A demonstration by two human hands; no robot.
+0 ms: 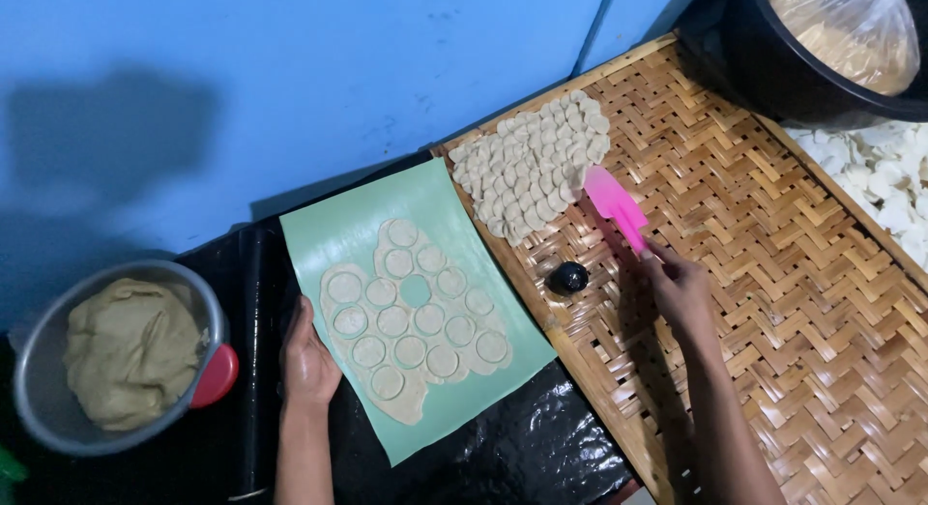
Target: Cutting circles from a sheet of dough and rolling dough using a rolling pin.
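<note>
The pink spatula [616, 205] was in the right hand [680, 288], whose fingers were closed around its handle end, while the flat blade lay on the woven bamboo tray [773, 273], touching the edge of a patch of small dough discs [534, 165] laid overlapping like scales. The spatula looked light and a little flexible, so a hold near the end of the handle seemed enough. The discs looked thin, soft and easy to tear; they would probably be best lifted from below with the blade, not pinched. A small dark round object [568, 277] sat on the tray just beside the hand. The left hand [307, 362] rested open and flat on the edge of a green sheet [333, 230], on which lay a rolled dough sheet [414, 317] cut into circles. Farther left on the dark tabletop [541, 447] stood a metal bowl [29, 370] of dough.
</note>
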